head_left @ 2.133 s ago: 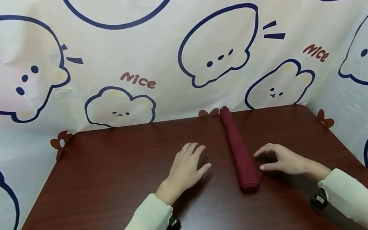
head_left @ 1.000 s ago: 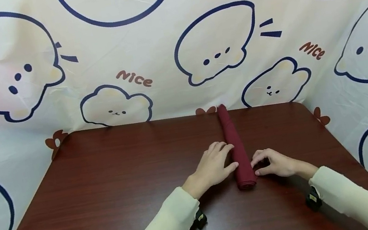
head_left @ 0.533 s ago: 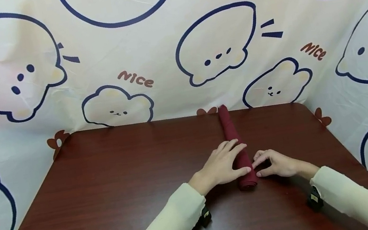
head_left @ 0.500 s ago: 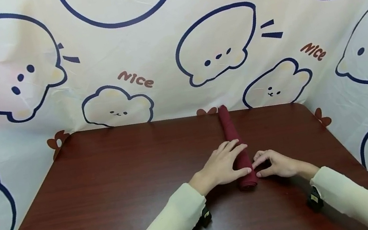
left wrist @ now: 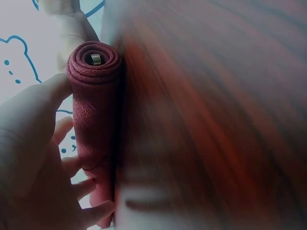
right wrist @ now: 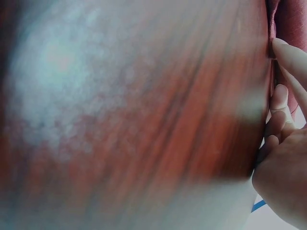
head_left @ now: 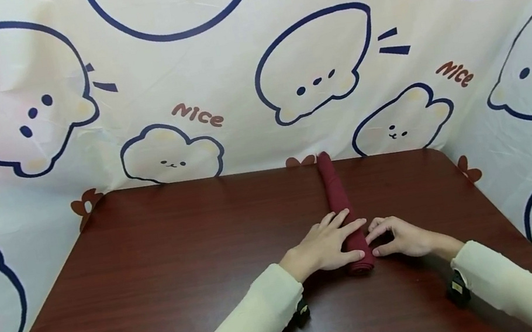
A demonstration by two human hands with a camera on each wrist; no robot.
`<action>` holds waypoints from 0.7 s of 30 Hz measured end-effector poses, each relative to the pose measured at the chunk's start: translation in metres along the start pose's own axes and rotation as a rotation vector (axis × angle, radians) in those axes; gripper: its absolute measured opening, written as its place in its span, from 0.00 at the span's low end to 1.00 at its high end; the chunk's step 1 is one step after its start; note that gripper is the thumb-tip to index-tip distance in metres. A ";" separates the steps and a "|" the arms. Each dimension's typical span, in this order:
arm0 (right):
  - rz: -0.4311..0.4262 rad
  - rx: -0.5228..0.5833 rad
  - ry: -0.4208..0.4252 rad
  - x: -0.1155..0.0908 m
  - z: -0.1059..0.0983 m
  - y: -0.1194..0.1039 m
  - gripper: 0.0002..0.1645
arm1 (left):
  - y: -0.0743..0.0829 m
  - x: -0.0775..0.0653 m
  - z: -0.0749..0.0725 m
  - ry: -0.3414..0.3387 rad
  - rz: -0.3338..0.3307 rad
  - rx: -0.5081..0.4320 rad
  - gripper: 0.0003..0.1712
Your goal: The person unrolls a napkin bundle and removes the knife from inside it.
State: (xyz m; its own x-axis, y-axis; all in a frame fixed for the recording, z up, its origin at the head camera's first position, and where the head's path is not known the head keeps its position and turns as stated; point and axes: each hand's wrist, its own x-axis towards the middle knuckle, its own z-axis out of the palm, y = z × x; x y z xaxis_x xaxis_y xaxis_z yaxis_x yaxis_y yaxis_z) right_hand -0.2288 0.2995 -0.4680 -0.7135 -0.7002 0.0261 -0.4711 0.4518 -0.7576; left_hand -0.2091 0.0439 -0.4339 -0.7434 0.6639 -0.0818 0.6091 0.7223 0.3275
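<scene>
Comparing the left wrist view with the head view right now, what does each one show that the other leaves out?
Only the left wrist view shows a small pale piece inside the coiled end of the roll; what it is, I cannot tell.

Only the head view shows the pale sleeves, the black wrist devices, and the "Nice" lettering.

Both show the roll, the left hand touching it, the table and some of the patterned backdrop.
</scene>
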 end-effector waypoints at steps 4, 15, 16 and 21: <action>0.015 -0.029 0.009 0.000 0.000 0.000 0.11 | -0.003 -0.003 0.001 -0.010 -0.002 0.033 0.36; 0.043 -0.037 -0.007 -0.001 -0.001 -0.002 0.11 | -0.017 -0.013 0.001 0.028 0.006 0.094 0.34; 0.042 -0.040 -0.006 0.000 -0.001 -0.002 0.11 | -0.018 -0.015 0.000 0.034 0.005 0.099 0.34; 0.040 -0.045 -0.003 0.000 -0.001 -0.004 0.11 | -0.021 -0.021 -0.003 0.047 -0.001 0.101 0.34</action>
State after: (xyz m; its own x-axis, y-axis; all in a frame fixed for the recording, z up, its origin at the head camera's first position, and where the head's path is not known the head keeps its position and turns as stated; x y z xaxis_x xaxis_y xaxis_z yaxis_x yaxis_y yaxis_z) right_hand -0.2272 0.2984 -0.4650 -0.7308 -0.6825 -0.0050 -0.4653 0.5036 -0.7279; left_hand -0.2071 0.0139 -0.4363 -0.7550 0.6547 -0.0368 0.6311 0.7406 0.2307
